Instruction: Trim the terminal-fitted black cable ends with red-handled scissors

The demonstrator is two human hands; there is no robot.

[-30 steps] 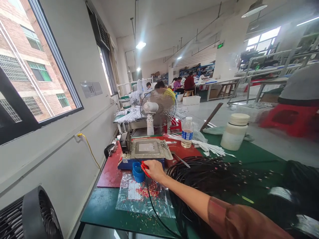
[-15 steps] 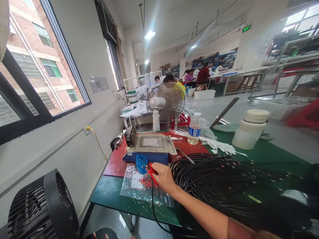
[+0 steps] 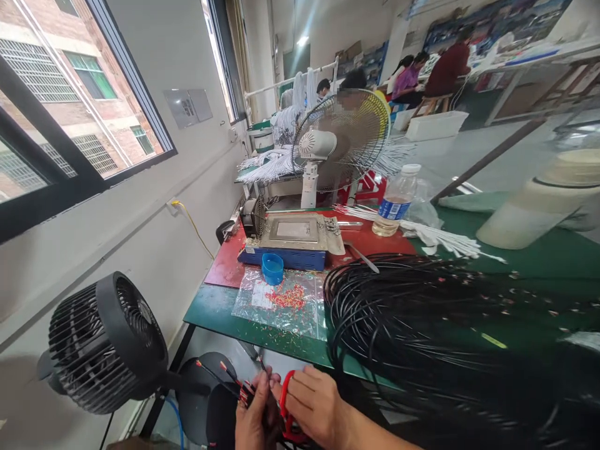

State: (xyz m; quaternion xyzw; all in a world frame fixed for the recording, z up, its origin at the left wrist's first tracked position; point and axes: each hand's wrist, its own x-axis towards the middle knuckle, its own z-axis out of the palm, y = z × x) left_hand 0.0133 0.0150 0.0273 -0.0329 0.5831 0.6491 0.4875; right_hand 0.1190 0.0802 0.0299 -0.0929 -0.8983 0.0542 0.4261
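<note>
My left hand (image 3: 253, 415) is closed around several black cables (image 3: 210, 372), low in front of the table edge. Their ends show red and yellowish wires. My right hand (image 3: 314, 400) is beside it, fingers curled round red-handled scissors (image 3: 284, 394), whose blades I cannot make out. Its fingertips meet my left thumb and fingers at a dark cable end (image 3: 262, 364). Beyond the hands, a small blue cup (image 3: 272, 269) stands on a clear plastic bag (image 3: 244, 306) strewn with red and yellow wire scraps (image 3: 288, 297).
A blue heating unit (image 3: 290, 259) stands behind the cup. Black cables (image 3: 375, 312) pile up on the right of the table. A bottle (image 3: 394, 200), a white jar (image 3: 529, 206) and a standing fan (image 3: 316, 147) are farther back. A black fan (image 3: 107, 344) is at left.
My right hand with the scissors has come back from the blue cup to below the table edge. My left hand has come into view with the cables. The view has tilted down.
</note>
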